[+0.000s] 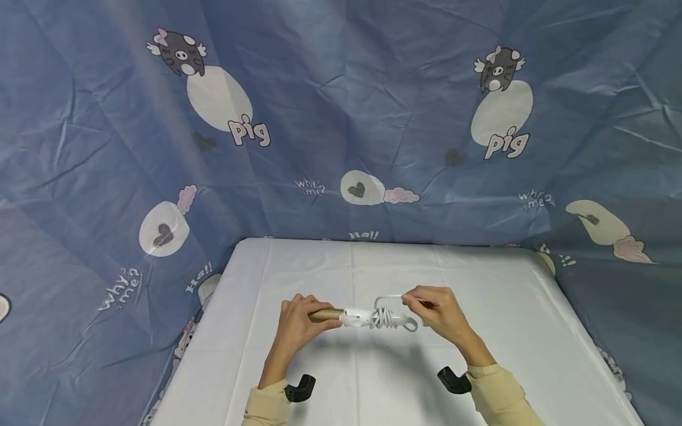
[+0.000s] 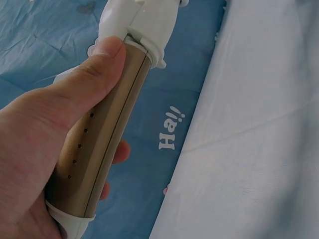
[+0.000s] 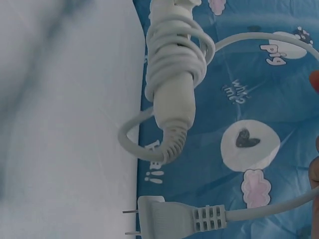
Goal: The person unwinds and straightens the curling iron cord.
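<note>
A hair curling iron with a gold barrel and a white handle is held level above the table. Wrapped round the barrel is my left hand, its thumb lying along the gold surface near the white part. White cord is coiled several times about the handle, and a loose length runs from the coils to my right hand. The right fingers pinch that length. A two-pin plug hangs at the cord's free end, below the handle tip in the right wrist view.
The white-covered table lies beneath both hands. Blue printed cloth rises behind it and along both sides. Black wrist cameras sit by each cuff, the left one and the right one.
</note>
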